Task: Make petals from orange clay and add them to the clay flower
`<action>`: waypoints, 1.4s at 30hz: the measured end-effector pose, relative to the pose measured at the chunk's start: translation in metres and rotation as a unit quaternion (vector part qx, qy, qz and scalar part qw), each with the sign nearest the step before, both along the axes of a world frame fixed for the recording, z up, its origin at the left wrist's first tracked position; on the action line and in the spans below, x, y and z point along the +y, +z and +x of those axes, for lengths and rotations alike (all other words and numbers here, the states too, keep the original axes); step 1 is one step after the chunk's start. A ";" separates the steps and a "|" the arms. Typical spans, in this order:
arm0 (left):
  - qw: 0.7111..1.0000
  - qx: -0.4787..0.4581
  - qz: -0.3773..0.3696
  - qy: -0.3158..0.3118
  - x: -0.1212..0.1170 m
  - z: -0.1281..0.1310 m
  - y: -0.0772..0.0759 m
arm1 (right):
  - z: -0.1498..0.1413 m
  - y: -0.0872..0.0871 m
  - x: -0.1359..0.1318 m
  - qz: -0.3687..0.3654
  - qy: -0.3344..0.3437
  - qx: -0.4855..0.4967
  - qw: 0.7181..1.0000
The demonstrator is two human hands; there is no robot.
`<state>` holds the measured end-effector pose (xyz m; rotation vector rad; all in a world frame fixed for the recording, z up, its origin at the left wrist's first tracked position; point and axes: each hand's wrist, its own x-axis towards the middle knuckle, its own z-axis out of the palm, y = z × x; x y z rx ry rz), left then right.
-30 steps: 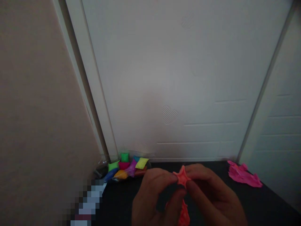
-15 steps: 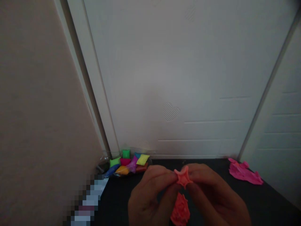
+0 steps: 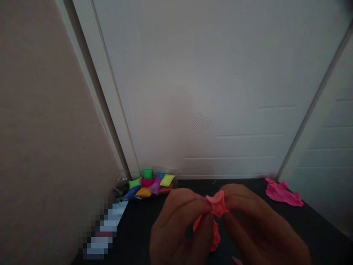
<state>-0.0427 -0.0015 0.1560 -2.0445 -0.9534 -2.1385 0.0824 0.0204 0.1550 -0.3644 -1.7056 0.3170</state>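
A small coral-pink star-shaped piece of modelling clay is held up above the dark table, its inner face sunken and its rim raised. My left hand pinches its left points between thumb and fingers. From the other side, my right hand pinches its right points the same way. Below and behind the hands lies a rough lump of coral clay on the table, partly hidden by my left hand. The tip of a pinkish thing shows at the bottom edge; its kind is unclear.
Several small colored clay packets lie in a clear bag at the table's back left. A flattened, ragged piece of bright pink clay rests at the back right. A white panel stands behind the dark table; a beige wall bounds the left.
The star has shifted slightly right and up in my hands and turned a little. My left hand covers more of the coral lump. The whole view has tilted slightly.
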 end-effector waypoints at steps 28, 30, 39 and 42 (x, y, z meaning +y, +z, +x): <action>0.999 0.009 0.034 0.031 -0.003 0.004 -0.008 | -0.006 -0.009 0.000 0.017 0.009 0.049 0.999; 0.998 0.026 0.052 0.038 -0.002 0.003 -0.009 | -0.007 -0.010 -0.001 0.017 0.010 0.065 0.998; 1.000 -0.012 0.005 0.011 -0.002 0.005 -0.009 | -0.008 -0.011 0.001 -0.004 0.011 0.070 0.997; 0.999 -0.033 0.003 0.007 -0.002 0.008 -0.009 | -0.007 -0.012 0.001 -0.002 -0.008 0.071 0.997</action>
